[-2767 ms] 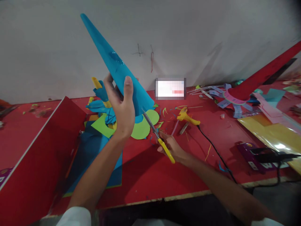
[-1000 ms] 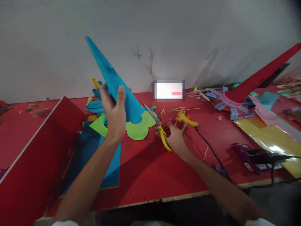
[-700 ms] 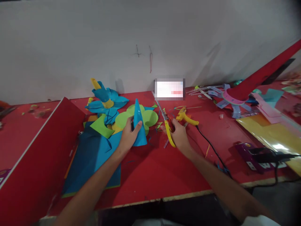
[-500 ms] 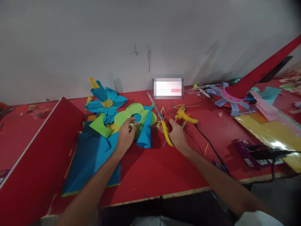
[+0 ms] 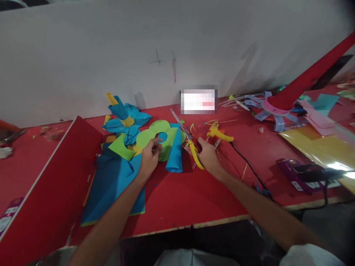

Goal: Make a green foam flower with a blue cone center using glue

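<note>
My right hand (image 5: 208,153) is wrapped round a pair of scissors (image 5: 195,156) with a yellow handle, the blades pointing away toward the wall. My left hand (image 5: 150,154) is half curled at the lower left of a green paper flower (image 5: 165,151), thumb and forefinger slightly apart, and no held thing shows. A blue paper cone (image 5: 174,161) lies over the flower's right side, its wide end toward me. Just right of the scissors rests a yellow glue gun (image 5: 222,136) with a black cord.
A blue paper flower (image 5: 127,117) stands at the back left, above blue sheets (image 5: 113,184) and a green offcut (image 5: 121,147). A red panel (image 5: 55,184) borders the left. At right are a red cone (image 5: 307,83), a gold sheet (image 5: 313,144) and a purple box (image 5: 298,175).
The view has shifted slightly. The left fingers have curled in a little, and the blue cone appears slightly farther right of that hand. My right hand still holds the scissors.
</note>
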`<state>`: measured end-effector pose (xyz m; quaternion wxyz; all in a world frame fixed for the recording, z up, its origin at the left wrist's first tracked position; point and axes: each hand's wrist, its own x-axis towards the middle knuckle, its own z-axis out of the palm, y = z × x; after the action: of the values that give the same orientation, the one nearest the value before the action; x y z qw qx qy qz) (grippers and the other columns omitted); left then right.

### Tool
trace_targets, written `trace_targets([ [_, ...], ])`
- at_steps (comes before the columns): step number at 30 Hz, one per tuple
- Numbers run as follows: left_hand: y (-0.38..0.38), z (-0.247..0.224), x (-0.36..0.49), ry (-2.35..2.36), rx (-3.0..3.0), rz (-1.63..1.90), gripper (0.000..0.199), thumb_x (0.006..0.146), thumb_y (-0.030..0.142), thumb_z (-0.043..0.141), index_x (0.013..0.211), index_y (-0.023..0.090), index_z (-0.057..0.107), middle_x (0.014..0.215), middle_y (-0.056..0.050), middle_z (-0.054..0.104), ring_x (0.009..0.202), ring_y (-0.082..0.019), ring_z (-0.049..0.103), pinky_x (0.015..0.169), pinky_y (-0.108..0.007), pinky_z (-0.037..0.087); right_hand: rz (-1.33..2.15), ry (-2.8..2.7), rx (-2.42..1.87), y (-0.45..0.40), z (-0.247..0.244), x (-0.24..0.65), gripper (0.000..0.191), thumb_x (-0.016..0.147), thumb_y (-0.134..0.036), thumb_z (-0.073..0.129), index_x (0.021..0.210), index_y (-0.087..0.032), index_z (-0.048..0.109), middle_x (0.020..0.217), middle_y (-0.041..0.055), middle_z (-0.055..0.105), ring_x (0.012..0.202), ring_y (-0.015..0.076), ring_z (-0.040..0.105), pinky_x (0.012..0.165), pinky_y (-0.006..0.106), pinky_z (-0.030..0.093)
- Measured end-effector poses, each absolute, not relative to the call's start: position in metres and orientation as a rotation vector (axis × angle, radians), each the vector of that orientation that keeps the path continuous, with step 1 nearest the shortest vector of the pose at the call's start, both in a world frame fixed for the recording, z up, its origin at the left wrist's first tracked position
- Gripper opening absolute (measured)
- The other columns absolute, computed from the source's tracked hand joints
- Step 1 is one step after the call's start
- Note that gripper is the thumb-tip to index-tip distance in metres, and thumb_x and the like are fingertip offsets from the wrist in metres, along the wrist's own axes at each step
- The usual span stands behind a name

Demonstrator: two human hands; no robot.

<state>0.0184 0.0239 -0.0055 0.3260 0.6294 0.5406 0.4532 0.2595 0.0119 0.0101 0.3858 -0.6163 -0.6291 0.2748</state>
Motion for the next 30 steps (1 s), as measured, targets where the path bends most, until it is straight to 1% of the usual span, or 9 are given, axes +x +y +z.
trace_targets([
  [4, 0.0228, -0.0048, 0.0205, 1.403, 1.667, 1.165, 0.024, 0.096, 0.038, 0.055, 0.110, 0.020, 0.060, 0.072, 0.003, 0.054, 0.066, -0.014, 0.053, 0.064, -0.026, 0.041, 0.671, -1.625, -1.569, 0.0118, 0.0086, 0.2597, 0.061, 0.077, -0.084, 0.057, 0.071, -0.027, 0.036, 0.062, -0.0036, 0.048, 0.057, 0.0136, 0.040, 0.056, 0.028, 0.030],
  [8, 0.0212, -0.0063, 0.0224, 1.396, 1.654, 1.096, 0.021, 0.097, 0.039, 0.055, 0.107, 0.021, 0.058, 0.062, 0.007, 0.041, 0.058, -0.014, 0.042, 0.058, -0.026, 0.032, 0.652, -1.640, -1.578, 0.0113, 0.0064, 0.2601, 0.062, 0.076, -0.084, 0.058, 0.071, -0.027, 0.034, 0.061, -0.0042, 0.047, 0.057, 0.0134, 0.039, 0.056, 0.028, 0.030],
  [10, 0.0205, -0.0069, 0.0225, 1.414, 1.684, 1.059, 0.021, 0.097, 0.039, 0.055, 0.107, 0.021, 0.059, 0.062, 0.007, 0.037, 0.058, -0.013, 0.038, 0.058, -0.027, 0.030, 0.649, -1.646, -1.578, 0.0114, 0.0057, 0.2601, 0.063, 0.076, -0.085, 0.058, 0.071, -0.027, 0.034, 0.061, -0.0038, 0.048, 0.058, 0.0136, 0.039, 0.056, 0.028, 0.030],
  [12, 0.0200, -0.0070, 0.0224, 1.425, 1.716, 1.055, 0.022, 0.099, 0.039, 0.052, 0.109, 0.021, 0.059, 0.066, 0.006, 0.041, 0.061, -0.014, 0.040, 0.060, -0.027, 0.032, 0.653, -1.652, -1.571, 0.0118, 0.0054, 0.2600, 0.063, 0.076, -0.086, 0.057, 0.072, -0.027, 0.035, 0.062, -0.0031, 0.049, 0.058, 0.0138, 0.040, 0.057, 0.028, 0.030],
  [16, 0.0202, -0.0072, 0.0227, 1.406, 1.707, 1.100, 0.026, 0.102, 0.038, 0.046, 0.117, 0.021, 0.058, 0.080, 0.001, 0.051, 0.068, -0.014, 0.048, 0.064, -0.026, 0.040, 0.660, -1.656, -1.563, 0.0122, 0.0059, 0.2597, 0.064, 0.075, -0.088, 0.056, 0.072, -0.027, 0.036, 0.061, -0.0032, 0.048, 0.057, 0.0141, 0.041, 0.057, 0.028, 0.030],
  [20, 0.0213, -0.0089, 0.0240, 1.293, 1.640, 1.131, 0.026, 0.098, 0.037, 0.052, 0.118, 0.021, 0.059, 0.086, -0.001, 0.051, 0.070, -0.014, 0.051, 0.062, -0.025, 0.049, 0.653, -1.655, -1.559, 0.0118, 0.0067, 0.2599, 0.063, 0.076, -0.087, 0.056, 0.072, -0.027, 0.036, 0.060, -0.0035, 0.049, 0.056, 0.0139, 0.040, 0.056, 0.028, 0.030],
  [22, 0.0214, -0.0091, 0.0246, 1.259, 1.622, 1.136, 0.026, 0.095, 0.035, 0.057, 0.117, 0.021, 0.061, 0.090, -0.003, 0.056, 0.076, -0.015, 0.057, 0.067, -0.026, 0.054, 0.647, -1.652, -1.564, 0.0116, 0.0066, 0.2602, 0.063, 0.076, -0.086, 0.056, 0.072, -0.027, 0.035, 0.060, -0.0036, 0.048, 0.055, 0.0137, 0.040, 0.056, 0.029, 0.030],
  [25, 0.0211, -0.0088, 0.0253, 1.232, 1.591, 1.125, 0.025, 0.091, 0.034, 0.065, 0.111, 0.020, 0.063, 0.089, -0.003, 0.064, 0.077, -0.016, 0.064, 0.073, -0.028, 0.056, 0.650, -1.647, -1.560, 0.0118, 0.0054, 0.2604, 0.062, 0.076, -0.085, 0.058, 0.071, -0.027, 0.036, 0.060, -0.0037, 0.049, 0.055, 0.0134, 0.040, 0.056, 0.029, 0.031],
  [30, 0.0225, -0.0094, 0.0256, 1.205, 1.481, 1.133, 0.028, 0.086, 0.037, 0.071, 0.106, 0.020, 0.062, 0.080, -0.001, 0.070, 0.070, -0.016, 0.069, 0.072, -0.029, 0.057, 0.650, -1.643, -1.528, 0.0124, 0.0036, 0.2607, 0.062, 0.076, -0.085, 0.059, 0.072, -0.026, 0.038, 0.060, -0.0039, 0.050, 0.055, 0.0131, 0.042, 0.055, 0.027, 0.032],
])
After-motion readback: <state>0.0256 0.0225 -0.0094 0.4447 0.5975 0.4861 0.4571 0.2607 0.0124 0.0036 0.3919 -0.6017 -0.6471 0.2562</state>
